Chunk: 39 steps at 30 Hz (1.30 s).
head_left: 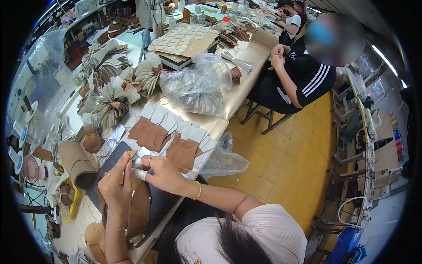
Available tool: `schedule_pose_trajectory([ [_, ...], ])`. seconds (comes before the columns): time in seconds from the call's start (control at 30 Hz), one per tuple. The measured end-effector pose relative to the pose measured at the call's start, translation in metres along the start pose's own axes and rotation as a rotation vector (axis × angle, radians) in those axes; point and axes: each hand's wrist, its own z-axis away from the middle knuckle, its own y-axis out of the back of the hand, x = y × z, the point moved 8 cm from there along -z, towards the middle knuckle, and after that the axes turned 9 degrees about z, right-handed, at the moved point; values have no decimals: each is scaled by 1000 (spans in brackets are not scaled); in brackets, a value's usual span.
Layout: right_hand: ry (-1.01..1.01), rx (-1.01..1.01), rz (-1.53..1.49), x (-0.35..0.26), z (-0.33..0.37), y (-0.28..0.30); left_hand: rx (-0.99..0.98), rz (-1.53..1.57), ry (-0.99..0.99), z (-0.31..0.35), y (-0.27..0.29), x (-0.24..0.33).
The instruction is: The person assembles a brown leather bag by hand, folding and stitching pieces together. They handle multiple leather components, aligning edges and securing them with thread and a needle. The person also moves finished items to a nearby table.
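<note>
We pinch the tan piece (131, 154) in our left hand (115, 187) above the dark mat (163, 204), seemingly to steady its tip beside our right hand (166, 175); whether that grips anything, we cannot tell. Brown pieces (148, 133) lie fanned, perhaps for easy reach.

White short sleeve (270, 222), gold bracelet (199, 190)

Head-worn fisheye, facing down and forward, close above workbench (238, 96)
</note>
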Motion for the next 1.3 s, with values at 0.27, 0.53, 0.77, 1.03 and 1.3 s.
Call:
schedule_pose_trajectory([
  [0.27, 26, 52, -126, -6, 2, 9, -127, 23, -57, 3, -5, 14],
  [0.53, -155, 141, 80, 41, 30, 82, 193, -345, 248, 103, 138, -31],
  [0.77, -172, -227, 214, 88, -6, 49, 452, -387, 862, 265, 237, -45],
  [1.03, 83, -344, 472, 118, -53, -75, 205, -649, 1039, 336, 207, -42],
  [1.3, 124, -167, 540, 106, -55, -76, -108, -1067, 1030, 397, 242, -52],
])
